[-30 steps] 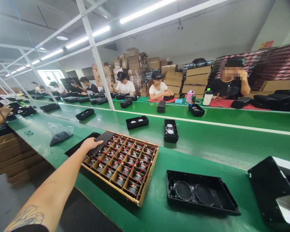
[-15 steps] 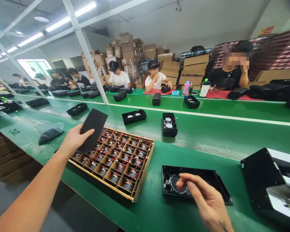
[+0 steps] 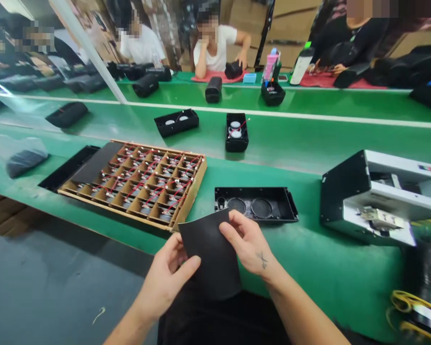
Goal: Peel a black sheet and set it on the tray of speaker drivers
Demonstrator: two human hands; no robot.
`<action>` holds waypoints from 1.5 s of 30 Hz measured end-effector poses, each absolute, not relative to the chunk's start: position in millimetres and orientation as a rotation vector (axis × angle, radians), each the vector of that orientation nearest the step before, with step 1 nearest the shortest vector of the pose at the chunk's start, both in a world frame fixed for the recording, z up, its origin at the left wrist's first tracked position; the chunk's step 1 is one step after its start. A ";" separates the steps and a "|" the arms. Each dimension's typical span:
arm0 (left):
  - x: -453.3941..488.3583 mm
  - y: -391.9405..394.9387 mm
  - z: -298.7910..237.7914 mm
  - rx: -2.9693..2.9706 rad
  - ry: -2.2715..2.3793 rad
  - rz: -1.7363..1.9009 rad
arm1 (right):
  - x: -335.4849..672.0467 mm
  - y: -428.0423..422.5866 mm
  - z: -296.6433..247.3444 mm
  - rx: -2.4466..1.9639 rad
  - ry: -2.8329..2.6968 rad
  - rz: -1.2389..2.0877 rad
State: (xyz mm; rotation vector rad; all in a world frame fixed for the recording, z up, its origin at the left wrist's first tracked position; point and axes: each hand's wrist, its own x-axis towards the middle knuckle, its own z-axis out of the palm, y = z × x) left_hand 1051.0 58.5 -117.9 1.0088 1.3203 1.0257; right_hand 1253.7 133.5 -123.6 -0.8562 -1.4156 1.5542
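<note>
Black sheet (image 3: 210,254), no readable writing, pinched between fingers of left hand (image 3: 168,278) and right hand (image 3: 247,242).

1. The sheet (image 3: 210,256) held in both hands is plain matte black.
2. The table (image 3: 309,268) is bright green, with a white stripe (image 3: 309,117) running along the belt behind it.
3. The tray (image 3: 136,184) is brown cardboard, cut into a grid of cells, with red wires (image 3: 143,175) crossing them.
4. The shell (image 3: 255,207) is black, with two round dark mesh grilles.
5. The machine (image 3: 377,196) has a black side and a white top.
6. The right hand (image 3: 246,242) bears a small dark tattoo at the wrist.
7. The mats (image 3: 215,78) on the far side are red.
</note>
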 end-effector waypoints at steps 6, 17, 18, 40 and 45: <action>1048.5 60.1 -99.2 1.247 1.321 0.914 | 1267.7 102.3 -128.3 -0.905 -1.721 1.450; 1081.6 48.8 -113.1 1.251 1.362 0.919 | 1274.2 64.0 -138.1 -0.966 -1.845 0.651; 1082.3 48.1 -114.0 1.258 1.357 0.914 | 1273.6 62.4 -138.6 -0.986 -1.859 0.599; 1078.5 43.3 -120.8 2.321 1.222 0.734 | 1282.5 56.8 -127.1 -1.093 -2.182 0.534; 1082.4 42.3 -122.2 2.207 1.261 0.770 | 1273.1 51.5 -132.1 -1.169 -2.024 0.490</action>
